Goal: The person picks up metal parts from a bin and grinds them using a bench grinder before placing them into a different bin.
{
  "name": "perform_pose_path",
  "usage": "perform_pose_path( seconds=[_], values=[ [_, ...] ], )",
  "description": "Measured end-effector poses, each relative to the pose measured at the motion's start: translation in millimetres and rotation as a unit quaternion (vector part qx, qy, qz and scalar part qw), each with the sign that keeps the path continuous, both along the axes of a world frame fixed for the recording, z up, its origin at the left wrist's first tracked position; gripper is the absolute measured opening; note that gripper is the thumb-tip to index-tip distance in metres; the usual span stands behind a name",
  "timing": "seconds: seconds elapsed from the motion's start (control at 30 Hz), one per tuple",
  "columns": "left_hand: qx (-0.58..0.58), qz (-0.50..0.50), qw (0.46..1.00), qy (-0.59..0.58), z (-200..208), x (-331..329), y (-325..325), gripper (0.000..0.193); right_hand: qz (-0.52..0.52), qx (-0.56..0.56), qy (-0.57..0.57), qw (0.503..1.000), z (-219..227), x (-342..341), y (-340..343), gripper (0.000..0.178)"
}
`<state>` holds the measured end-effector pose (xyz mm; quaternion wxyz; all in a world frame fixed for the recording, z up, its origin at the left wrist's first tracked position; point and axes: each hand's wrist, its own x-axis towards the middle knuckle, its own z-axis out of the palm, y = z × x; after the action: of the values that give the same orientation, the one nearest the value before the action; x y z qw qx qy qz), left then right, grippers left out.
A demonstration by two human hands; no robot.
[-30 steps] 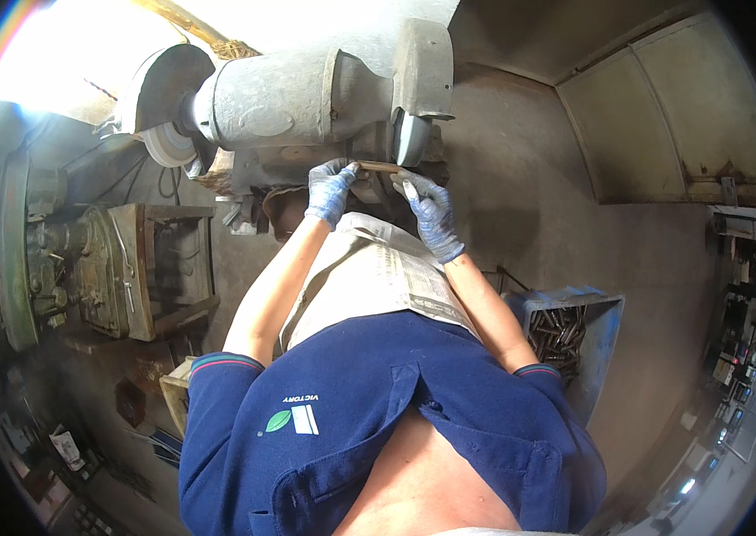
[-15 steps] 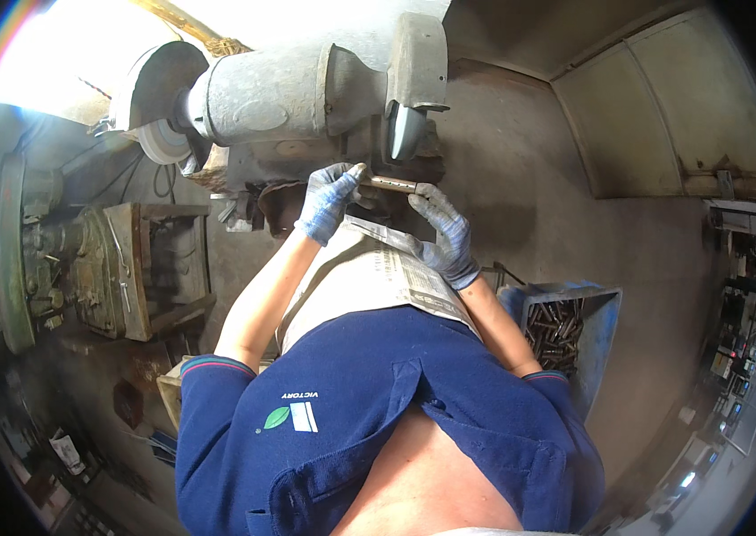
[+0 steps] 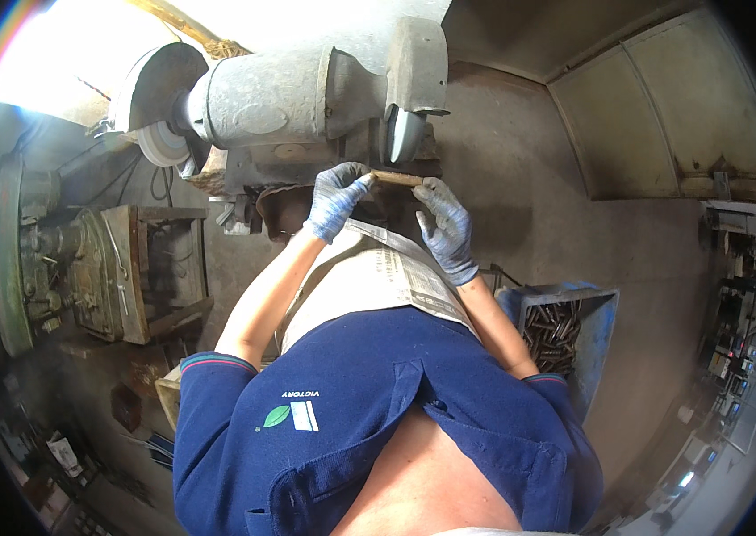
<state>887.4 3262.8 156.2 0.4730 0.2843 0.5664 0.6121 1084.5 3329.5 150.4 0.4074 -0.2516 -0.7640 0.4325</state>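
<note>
A short metal rod (image 3: 396, 179) lies level between my two gloved hands, just below the bench grinder (image 3: 275, 94). Its left end is pinched in the fingers of my left hand (image 3: 335, 198). At the other end, the thumb and forefinger of my right hand (image 3: 446, 227) close on it, while another finger or the thumb stands apart lower down. Both gloves are blue and grey. Close beyond the rod is the grinder's right wheel (image 3: 406, 136), partly covered by its guard (image 3: 418, 62).
To my right stands a blue-edged metal bin (image 3: 599, 344) holding many small metal rods (image 3: 553, 332). A white grinding wheel (image 3: 162, 143) is at the grinder's left end. Heavy machinery (image 3: 83, 268) stands at left. A cloth or paper apron (image 3: 369, 277) covers my lap.
The rod has turned about its length: the row of dark holes seen before no longer shows. My right hand has shifted slightly and its grip has changed.
</note>
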Motion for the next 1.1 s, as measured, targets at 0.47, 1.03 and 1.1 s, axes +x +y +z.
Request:
perform_pose_path(
  seconds=[0.47, 1.03, 1.1],
  values=[
    [-0.046, 0.04, 0.998, -0.02, -35, 8, 24, 0.011, -0.034, -0.025, -0.033, 0.999, -15, -3, 20, 0.024],
    [-0.069, 0.086, 0.994, -0.016, -43, -14, 21, 0.009, 0.002, -0.179, 0.059, 0.982, -29, -34, 17, 0.02],
    [-0.053, 0.095, 0.994, 0.013, -44, -12, 24, 0.01, -0.003, -0.184, 0.061, 0.981, -29, -33, 18, 0.019]
  ],
)
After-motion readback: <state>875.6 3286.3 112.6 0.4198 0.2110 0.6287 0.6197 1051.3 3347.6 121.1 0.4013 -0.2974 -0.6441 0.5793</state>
